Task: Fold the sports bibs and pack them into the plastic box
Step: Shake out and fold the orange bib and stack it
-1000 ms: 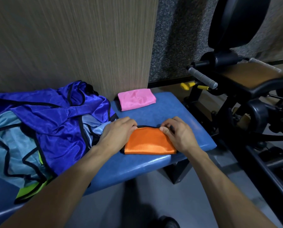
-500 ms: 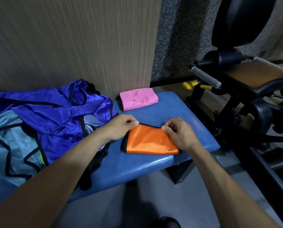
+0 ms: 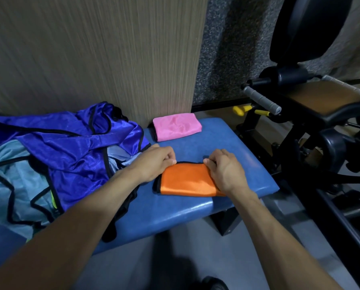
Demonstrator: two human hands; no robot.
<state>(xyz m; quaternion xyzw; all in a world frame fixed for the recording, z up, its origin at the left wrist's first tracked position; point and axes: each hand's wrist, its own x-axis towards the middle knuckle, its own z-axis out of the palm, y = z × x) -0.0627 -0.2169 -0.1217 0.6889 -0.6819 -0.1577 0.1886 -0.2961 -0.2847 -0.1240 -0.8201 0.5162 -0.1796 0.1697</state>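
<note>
The orange bib (image 3: 187, 181) lies folded small on the blue table (image 3: 237, 147), in front of the pink bib (image 3: 177, 126), likely for one last fold. Left hand (image 3: 154, 162) and right hand (image 3: 225, 170) each pinch its far edge in a tight grip.

orange bib (image 3: 187, 181): folded small, flat on blue tabletop (image 3: 227, 143), my fingers pinch its far edge | pink bib (image 3: 177, 126): folded, behind it | blue bibs (image 3: 66, 149): messy pile, left
</note>
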